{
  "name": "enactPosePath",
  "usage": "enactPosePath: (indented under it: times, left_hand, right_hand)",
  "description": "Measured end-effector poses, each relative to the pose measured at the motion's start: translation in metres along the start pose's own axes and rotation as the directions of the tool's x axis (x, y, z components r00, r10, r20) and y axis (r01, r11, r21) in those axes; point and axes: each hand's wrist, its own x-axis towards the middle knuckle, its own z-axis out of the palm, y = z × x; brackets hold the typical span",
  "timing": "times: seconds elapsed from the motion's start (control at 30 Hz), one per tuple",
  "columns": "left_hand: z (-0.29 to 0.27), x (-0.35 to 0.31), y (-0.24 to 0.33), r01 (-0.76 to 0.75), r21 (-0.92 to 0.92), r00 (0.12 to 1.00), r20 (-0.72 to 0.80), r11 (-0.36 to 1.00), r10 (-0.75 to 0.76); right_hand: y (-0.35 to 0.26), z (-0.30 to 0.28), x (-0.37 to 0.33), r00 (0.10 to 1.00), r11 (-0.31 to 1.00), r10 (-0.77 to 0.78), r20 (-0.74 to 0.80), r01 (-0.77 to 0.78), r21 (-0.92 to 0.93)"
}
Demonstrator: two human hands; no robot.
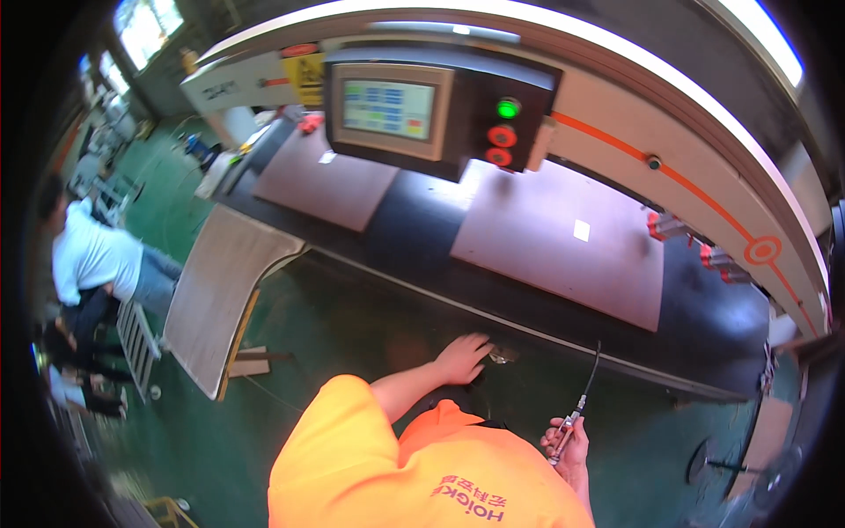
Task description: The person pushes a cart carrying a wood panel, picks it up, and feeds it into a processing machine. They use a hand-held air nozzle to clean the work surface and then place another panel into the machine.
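My left hand (464, 358) reaches out in front of me with its fingers extended. Just beside the fingertips is a small shiny metal object (503, 355); its kind is too blurred to tell, and I cannot tell whether the hand touches it. At my right side, my right hand (570, 442) is closed around a slim metal air gun (565, 429). A dark hose (593, 374) runs from the tool up to the front edge of the black machine table (414, 231). Two flat brown panels (568, 242), (330, 180) lie on that table, each bearing a small white label.
Over the table spans a machine beam (616, 141) with a control box (466, 106) carrying a screen and lit buttons. A curved panel (224, 290) leans at the left. Beyond it, a person in a white shirt (97, 255) is near a slatted rack (139, 348). Green floor surrounds the table.
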Motion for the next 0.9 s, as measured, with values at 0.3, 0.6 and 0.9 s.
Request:
enactPosePath:
  times: [0.3, 0.6, 0.9]
  left_hand:
    - [-0.028, -0.403, 0.024, 0.986, 0.083, -0.166, 0.324, -0.147, -0.931]
    - [-0.039, -0.369, 0.003, 0.978, -0.196, 0.146, 0.409, 0.069, -0.901]
    - [-0.103, -0.293, -0.058, 0.755, -0.514, 0.612, 0.330, 0.407, -0.719]
  right_hand:
    - [0.057, 0.066, 0.023, 0.980, 0.845, 0.141, 0.138, -0.047, -0.533]
    - [0.109, 0.156, -0.012, 0.968, 0.468, 0.106, 0.226, 0.153, -0.871]
    - [0.135, 0.202, 0.014, 0.992, 0.634, -0.124, -0.004, 0.076, -0.770]
